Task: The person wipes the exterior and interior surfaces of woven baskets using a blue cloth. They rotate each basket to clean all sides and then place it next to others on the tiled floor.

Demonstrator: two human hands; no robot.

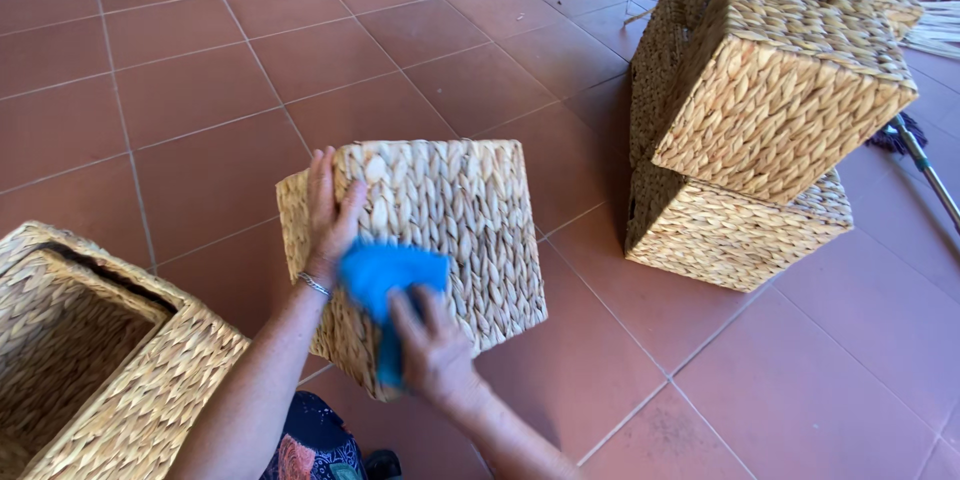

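A square woven straw basket (pixel 450 220) rests tilted in front of me, its flat side facing up. My left hand (pixel 330 215) lies flat on its upper left edge, fingers spread, steadying it. My right hand (pixel 430 345) presses a bright blue cloth (pixel 385 285) against the basket's near side. A thin bracelet circles my left wrist.
An open woven basket (pixel 90 360) stands at the lower left. A stack of similar baskets (pixel 770 110) leans at the right on the red tiled floor (pixel 200 70). A metal pole (pixel 925 165) and loose straw (pixel 935 35) lie at the far right.
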